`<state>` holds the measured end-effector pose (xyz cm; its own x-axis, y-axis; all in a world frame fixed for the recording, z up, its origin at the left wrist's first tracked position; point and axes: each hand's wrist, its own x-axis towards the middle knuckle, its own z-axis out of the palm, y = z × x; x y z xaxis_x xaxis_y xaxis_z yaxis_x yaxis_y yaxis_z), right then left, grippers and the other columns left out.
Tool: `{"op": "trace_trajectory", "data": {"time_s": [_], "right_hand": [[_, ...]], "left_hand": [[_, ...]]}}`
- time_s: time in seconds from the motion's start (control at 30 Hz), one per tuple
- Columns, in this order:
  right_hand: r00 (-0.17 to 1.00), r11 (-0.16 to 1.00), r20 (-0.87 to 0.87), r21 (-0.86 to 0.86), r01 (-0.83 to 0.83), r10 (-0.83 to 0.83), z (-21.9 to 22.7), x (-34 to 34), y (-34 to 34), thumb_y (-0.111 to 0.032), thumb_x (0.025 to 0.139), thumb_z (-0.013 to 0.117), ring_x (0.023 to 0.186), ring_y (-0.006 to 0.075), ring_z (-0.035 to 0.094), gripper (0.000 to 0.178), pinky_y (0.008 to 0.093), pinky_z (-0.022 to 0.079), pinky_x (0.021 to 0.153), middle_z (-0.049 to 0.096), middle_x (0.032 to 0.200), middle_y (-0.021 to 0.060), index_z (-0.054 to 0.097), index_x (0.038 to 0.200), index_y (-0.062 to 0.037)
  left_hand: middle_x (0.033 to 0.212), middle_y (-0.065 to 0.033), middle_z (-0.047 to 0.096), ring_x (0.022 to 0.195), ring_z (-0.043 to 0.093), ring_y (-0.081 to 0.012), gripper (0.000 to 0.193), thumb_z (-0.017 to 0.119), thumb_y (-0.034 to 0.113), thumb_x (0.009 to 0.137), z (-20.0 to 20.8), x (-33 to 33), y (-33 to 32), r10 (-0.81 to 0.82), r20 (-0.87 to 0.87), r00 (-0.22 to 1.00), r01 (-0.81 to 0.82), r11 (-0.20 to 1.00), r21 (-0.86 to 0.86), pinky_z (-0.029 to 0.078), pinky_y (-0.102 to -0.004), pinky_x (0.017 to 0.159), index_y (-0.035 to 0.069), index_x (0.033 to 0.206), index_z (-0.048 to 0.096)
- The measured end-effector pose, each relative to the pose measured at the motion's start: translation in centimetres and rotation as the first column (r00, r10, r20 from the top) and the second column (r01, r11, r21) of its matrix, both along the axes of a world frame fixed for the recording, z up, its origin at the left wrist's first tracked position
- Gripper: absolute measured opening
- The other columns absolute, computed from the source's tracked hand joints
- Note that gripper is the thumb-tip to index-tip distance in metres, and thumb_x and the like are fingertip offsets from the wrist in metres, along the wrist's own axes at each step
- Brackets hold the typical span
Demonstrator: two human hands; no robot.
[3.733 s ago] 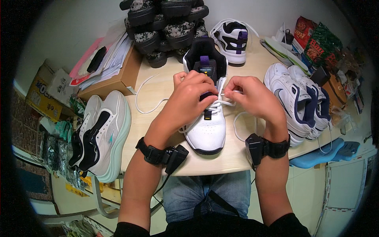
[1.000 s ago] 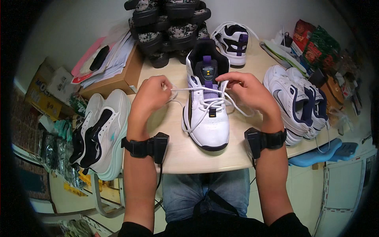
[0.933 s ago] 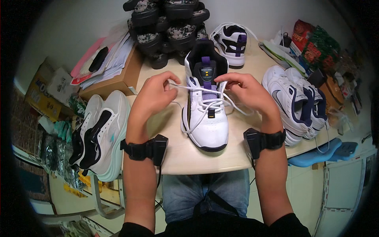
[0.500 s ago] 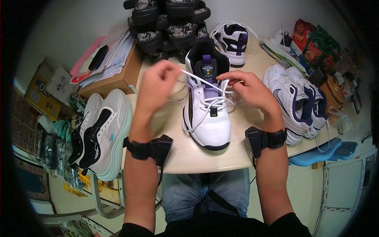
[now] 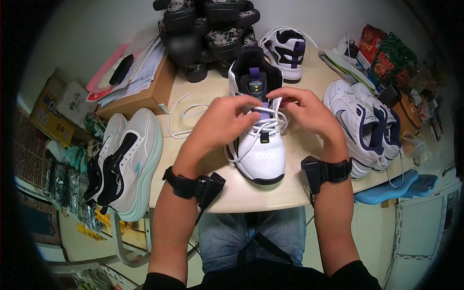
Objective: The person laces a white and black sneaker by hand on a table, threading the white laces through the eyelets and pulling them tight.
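A white high-top sneaker (image 5: 261, 162) with black and purple trim stands on the table, toe toward me. White shoelaces (image 5: 267, 126) cross loosely over its purple tongue, and one long end trails onto the table at the left. My left hand (image 5: 223, 120) reaches over the lacing from the left. Its thumb and forefinger are curved, their tips apart at the tongue. On the opposite side, my right hand (image 5: 309, 112) pinches a lace beside the upper eyelets, with a small loop rising at its fingertips. The fingers partly cover the eyelets.
Behind stands a matching sneaker (image 5: 286, 55). Camouflage-patterned black footwear (image 5: 227, 38) is stacked at the back. Grey-white running shoes (image 5: 140, 154) sit left, below a cardboard box (image 5: 157, 92) of papers. White-and-navy sneakers (image 5: 355, 125) stand right, near packets (image 5: 394, 60).
My left hand has come down and right from beside the shoe to its tongue. The lace stretched toward that hand is slack, with an end on the table. My right hand has barely moved.
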<state>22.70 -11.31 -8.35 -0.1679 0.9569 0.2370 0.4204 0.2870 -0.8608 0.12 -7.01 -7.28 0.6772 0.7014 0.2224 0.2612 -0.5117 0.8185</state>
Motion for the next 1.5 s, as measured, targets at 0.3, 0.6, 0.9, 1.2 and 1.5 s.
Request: {"op": "trace_trajectory", "data": {"time_s": [0.3, 0.6, 0.9, 1.2, 1.5], "right_hand": [[0.998, 1.000, 0.056, 0.019, 0.010, -0.011, 0.3, 0.0, -0.2, 0.006, 0.077, 0.041, 0.073, 0.0154, 0.055, 0.045, 0.0275, 0.047, 0.069, 0.061, 0.083, 0.0071, 0.064, 0.114, -0.0049], [0.997, 0.992, 0.073, -0.120, 0.039, -0.030, 1.3, -0.3, -0.4, 0.007, 0.082, 0.039, 0.088, 0.0127, 0.059, 0.039, 0.0267, 0.048, 0.084, 0.064, 0.094, 0.0067, 0.063, 0.112, 0.0013], [1.000, 1.000, -0.019, -0.010, 0.019, -0.019, 0.1, -0.5, -0.1, 0.001, 0.081, 0.044, 0.075, 0.0144, 0.055, 0.037, 0.0278, 0.046, 0.071, 0.064, 0.083, 0.0087, 0.065, 0.112, -0.0036], [0.997, 0.998, 0.067, -0.040, 0.045, -0.042, 0.5, -0.1, -0.2, 0.000, 0.082, 0.043, 0.072, 0.0139, 0.055, 0.038, 0.0272, 0.046, 0.068, 0.063, 0.082, 0.0069, 0.065, 0.113, -0.0048], [0.999, 0.999, 0.029, -0.023, 0.026, -0.025, 0.1, 0.1, 0.0, -0.002, 0.085, 0.044, 0.070, 0.0120, 0.053, 0.037, 0.0266, 0.045, 0.065, 0.061, 0.079, 0.0043, 0.065, 0.115, -0.0070]], "left_hand": [[0.063, 0.0059, 0.047, 0.053, 0.039, -0.0029, 0.011, 0.061, 0.015, 0.092, 0.6, -2.5, 1.9, 0.291, 0.506, 0.812, -0.267, 0.956, -0.121, 0.030, -0.0213, 0.047, 0.003, 0.092, 0.062], [0.054, 0.0037, 0.040, 0.045, 0.034, -0.0052, 0.016, 0.055, 0.010, 0.092, 2.7, -5.8, 2.6, 0.542, 0.776, 0.323, -0.467, 0.804, -0.368, 0.025, -0.0216, 0.043, 0.001, 0.105, 0.060], [0.061, 0.0066, 0.051, 0.051, 0.042, -0.0022, 0.028, 0.064, 0.014, 0.089, 1.2, -0.3, -0.7, 0.086, 0.075, 0.993, -0.071, 0.979, -0.191, 0.032, -0.0199, 0.045, 0.008, 0.116, 0.065], [0.062, 0.0027, 0.052, 0.050, 0.044, -0.0034, 0.013, 0.057, 0.014, 0.095, 0.2, -0.4, 0.5, 0.149, 0.197, 0.969, -0.128, 0.985, -0.114, 0.033, -0.0199, 0.044, 0.002, 0.097, 0.061], [0.053, 0.0024, 0.045, 0.043, 0.039, -0.0039, 0.017, 0.054, 0.017, 0.097, 1.0, -1.2, 1.3, 0.411, 0.659, 0.629, -0.439, 0.888, -0.136, 0.027, -0.0193, 0.039, 0.002, 0.104, 0.055]]}}
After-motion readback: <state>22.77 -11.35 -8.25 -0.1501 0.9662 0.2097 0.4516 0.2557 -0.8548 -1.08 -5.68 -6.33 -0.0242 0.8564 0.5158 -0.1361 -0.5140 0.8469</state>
